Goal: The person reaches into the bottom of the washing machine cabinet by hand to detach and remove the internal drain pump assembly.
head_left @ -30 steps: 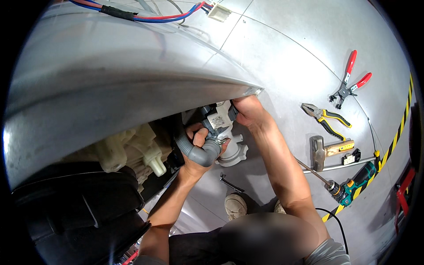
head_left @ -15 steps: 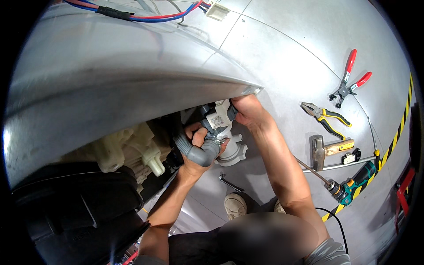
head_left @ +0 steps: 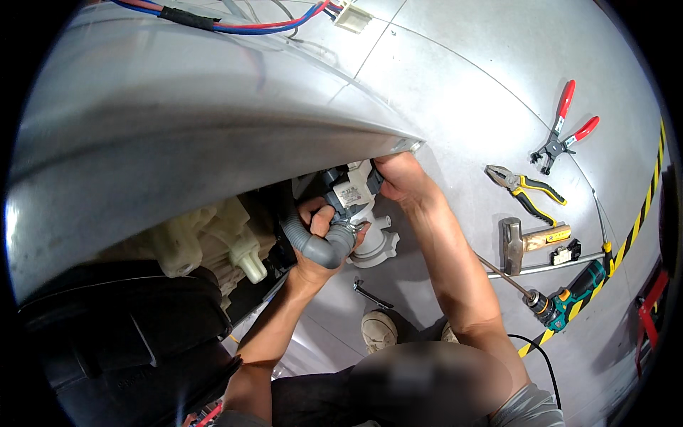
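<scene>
A grey corrugated hose [head_left: 324, 250] bends into a white and grey plastic pump [head_left: 356, 196] beneath the metal panel's lower edge. My left hand [head_left: 316, 217] is wrapped round the hose end from below. Its fingers curl on one side, and the thumb shows on the other beside a metal hose clamp [head_left: 348, 226]. At the pump's right side, my right hand [head_left: 402, 178] reaches in against a dark part of it. The panel edge and pump hide those fingers. The pump's round white cap [head_left: 377, 255] faces toward me.
On the floor to the right lie red-handled pliers [head_left: 555, 142], yellow-black combination pliers [head_left: 523, 188], a hammer [head_left: 512, 245] and a teal cordless drill [head_left: 569, 299]. A small dark strip [head_left: 372, 294] lies near my shoe. The metal panel [head_left: 213, 135] overhangs; a wire connector [head_left: 352, 18] is beyond it.
</scene>
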`<act>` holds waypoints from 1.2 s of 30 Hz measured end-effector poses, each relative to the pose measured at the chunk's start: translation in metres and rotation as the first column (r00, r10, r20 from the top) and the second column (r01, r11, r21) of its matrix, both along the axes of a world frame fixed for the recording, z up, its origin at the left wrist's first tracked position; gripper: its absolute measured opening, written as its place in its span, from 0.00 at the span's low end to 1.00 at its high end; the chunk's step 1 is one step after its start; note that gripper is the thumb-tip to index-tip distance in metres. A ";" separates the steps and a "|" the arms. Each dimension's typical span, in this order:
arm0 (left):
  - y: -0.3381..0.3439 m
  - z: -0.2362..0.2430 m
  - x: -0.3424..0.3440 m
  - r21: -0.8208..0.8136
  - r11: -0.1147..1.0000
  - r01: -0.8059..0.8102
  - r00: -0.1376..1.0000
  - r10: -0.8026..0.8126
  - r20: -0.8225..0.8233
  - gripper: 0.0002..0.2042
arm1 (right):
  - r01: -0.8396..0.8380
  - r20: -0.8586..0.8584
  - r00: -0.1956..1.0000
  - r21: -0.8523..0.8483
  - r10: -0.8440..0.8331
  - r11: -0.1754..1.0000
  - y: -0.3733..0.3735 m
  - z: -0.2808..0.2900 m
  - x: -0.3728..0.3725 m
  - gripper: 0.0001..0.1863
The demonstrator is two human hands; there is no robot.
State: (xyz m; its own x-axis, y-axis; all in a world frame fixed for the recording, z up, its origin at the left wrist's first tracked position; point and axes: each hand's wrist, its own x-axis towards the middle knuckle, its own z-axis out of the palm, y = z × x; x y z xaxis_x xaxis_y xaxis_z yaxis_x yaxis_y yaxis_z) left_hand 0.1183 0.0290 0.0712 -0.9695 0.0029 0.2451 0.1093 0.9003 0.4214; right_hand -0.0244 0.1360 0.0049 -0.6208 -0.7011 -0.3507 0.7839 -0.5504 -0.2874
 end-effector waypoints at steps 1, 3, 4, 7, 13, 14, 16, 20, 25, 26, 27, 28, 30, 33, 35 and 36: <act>-0.001 0.000 0.000 -0.012 1.000 0.001 1.000 -0.001 -0.005 0.31 | 0.001 0.003 1.000 0.004 -0.001 1.000 0.000 0.002 0.000 0.10; -0.002 -0.001 0.000 -0.010 1.000 0.010 1.000 -0.011 -0.012 0.31 | -0.001 0.002 1.000 0.003 0.001 1.000 0.000 0.003 0.000 0.09; -0.003 -0.004 0.000 0.003 1.000 0.019 1.000 -0.019 -0.014 0.32 | -0.004 -0.002 1.000 -0.002 0.004 1.000 0.000 0.000 0.000 0.09; -0.005 -0.009 -0.003 -0.028 1.000 0.008 0.993 -0.011 -0.115 0.32 | 0.023 -0.014 1.000 -0.025 -0.023 0.999 -0.002 -0.004 0.002 0.09; -0.003 -0.005 -0.005 -0.063 0.998 -0.016 0.990 0.007 -0.142 0.33 | 0.023 0.000 1.000 0.051 -0.023 0.998 -0.002 0.000 0.003 0.09; -0.002 -0.004 -0.006 -0.066 0.998 -0.018 0.991 0.009 -0.136 0.33 | 0.025 -0.007 1.000 0.061 -0.025 0.998 -0.002 0.000 0.003 0.09; -0.005 -0.006 -0.004 -0.056 0.998 -0.013 0.989 0.004 -0.146 0.33 | -0.009 -0.005 1.000 0.043 0.009 0.999 0.000 0.004 0.002 0.09; 0.000 -0.002 -0.008 -0.046 0.999 -0.010 0.988 0.002 -0.157 0.33 | 0.002 -0.029 1.000 0.053 -0.001 0.999 0.000 0.001 0.002 0.10; -0.001 -0.001 -0.008 -0.044 0.999 0.001 0.988 -0.008 -0.157 0.32 | -0.021 -0.027 0.999 0.027 0.022 0.999 -0.002 -0.008 0.003 0.10; -0.001 -0.001 -0.008 -0.043 0.999 -0.001 0.987 -0.006 -0.162 0.32 | -0.039 -0.022 0.999 0.022 0.039 0.999 -0.001 -0.009 0.003 0.10; -0.001 -0.002 -0.007 -0.043 0.999 -0.009 0.988 0.003 -0.154 0.32 | -0.040 -0.025 0.999 0.018 0.041 0.999 -0.001 -0.009 0.002 0.10; -0.002 -0.003 -0.005 -0.043 0.999 -0.017 0.989 0.011 -0.146 0.32 | -0.042 -0.028 0.999 0.015 0.042 0.999 -0.001 -0.008 0.002 0.10; -0.003 -0.004 -0.004 -0.037 0.999 -0.025 0.990 0.019 -0.138 0.32 | -0.032 -0.032 0.999 0.004 0.032 0.999 -0.002 -0.008 0.002 0.11; -0.002 -0.004 -0.004 -0.034 0.999 -0.029 0.990 0.024 -0.140 0.32 | -0.012 -0.047 0.999 0.008 0.013 1.000 -0.004 -0.009 0.003 0.11; -0.001 -0.004 -0.005 -0.055 0.998 -0.040 0.989 0.032 -0.145 0.32 | -0.015 -0.070 0.997 0.041 0.018 0.999 -0.003 -0.011 0.004 0.11; 0.000 -0.004 -0.005 -0.043 0.998 -0.051 0.990 0.044 -0.134 0.32 | -0.016 -0.082 0.996 0.036 0.019 0.999 -0.003 -0.011 0.003 0.11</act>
